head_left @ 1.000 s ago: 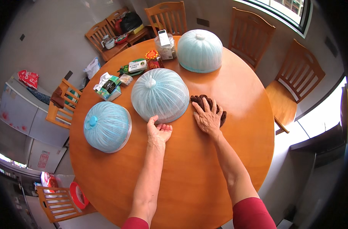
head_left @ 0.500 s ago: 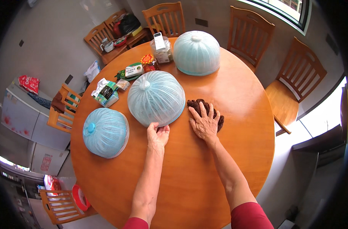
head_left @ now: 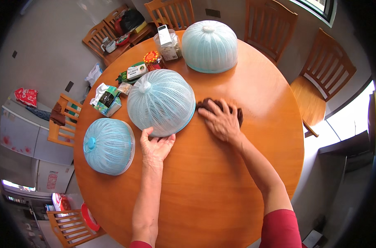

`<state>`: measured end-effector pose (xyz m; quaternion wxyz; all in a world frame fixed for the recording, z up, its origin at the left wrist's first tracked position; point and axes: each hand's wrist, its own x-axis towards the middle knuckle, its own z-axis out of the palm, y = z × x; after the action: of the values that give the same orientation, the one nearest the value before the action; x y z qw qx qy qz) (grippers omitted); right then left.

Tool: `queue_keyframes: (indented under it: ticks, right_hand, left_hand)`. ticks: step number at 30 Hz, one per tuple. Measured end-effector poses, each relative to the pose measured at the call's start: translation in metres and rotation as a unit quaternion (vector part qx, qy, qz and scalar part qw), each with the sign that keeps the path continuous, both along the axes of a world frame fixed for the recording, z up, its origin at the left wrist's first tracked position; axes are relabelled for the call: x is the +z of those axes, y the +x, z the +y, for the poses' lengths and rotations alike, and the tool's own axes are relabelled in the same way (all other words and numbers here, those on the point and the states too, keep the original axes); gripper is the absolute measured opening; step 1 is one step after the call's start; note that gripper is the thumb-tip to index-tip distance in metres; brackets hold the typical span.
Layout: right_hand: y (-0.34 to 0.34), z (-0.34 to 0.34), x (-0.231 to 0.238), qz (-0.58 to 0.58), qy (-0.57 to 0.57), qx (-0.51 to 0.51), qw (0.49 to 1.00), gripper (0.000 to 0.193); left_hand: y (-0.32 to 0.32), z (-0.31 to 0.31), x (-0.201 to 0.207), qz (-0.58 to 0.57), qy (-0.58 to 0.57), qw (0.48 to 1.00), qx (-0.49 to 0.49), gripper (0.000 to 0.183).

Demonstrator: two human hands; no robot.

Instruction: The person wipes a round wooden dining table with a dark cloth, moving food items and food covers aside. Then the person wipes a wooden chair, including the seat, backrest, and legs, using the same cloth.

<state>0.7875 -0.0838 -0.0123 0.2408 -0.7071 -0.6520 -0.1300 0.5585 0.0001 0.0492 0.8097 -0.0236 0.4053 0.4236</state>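
A pale blue mesh food cover (head_left: 163,103) stands in the middle of the round wooden table (head_left: 212,194), its knob tipped toward the left. At its near rim is my left hand (head_left: 156,146), palm up, thumb outside and fingertips at the lower edge, gripping it. What lies beneath the cover is hidden. To the right of it, my right hand (head_left: 223,122) presses on a bunched dark brown cloth (head_left: 213,106), fingers bent over it. Another blue food cover (head_left: 109,146) lies tilted at the left, and a third food cover (head_left: 209,47) stands upright at the back.
Left of the middle cover are a tissue pack (head_left: 106,99), a green-and-white box (head_left: 134,72), a red-lidded jar (head_left: 153,60) and a clear jar (head_left: 169,45) with a white device on top. Wooden chairs (head_left: 322,68) surround the table. A red basin (head_left: 90,217) sits on the near-left chair.
My left hand has turned further palm up at the cover's near rim. My right hand's fingers bend more over the cloth. The whole view has shifted slightly.
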Motion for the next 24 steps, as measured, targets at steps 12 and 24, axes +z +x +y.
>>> queue_keyframes:
  ticks: [12,24]
  right_hand:
    - [0.021,0.048,-0.019,0.017,-0.033,-0.055,0.998,0.035]
    - [-0.037,-0.090,0.020,0.031,-0.118,0.072,0.990,0.041]
  left_hand:
    - [-0.012,0.007,-0.002,0.029,0.059,0.998,-0.015,0.071]
    - [-0.023,-0.021,0.006,0.090,0.088,0.992,0.012,0.059]
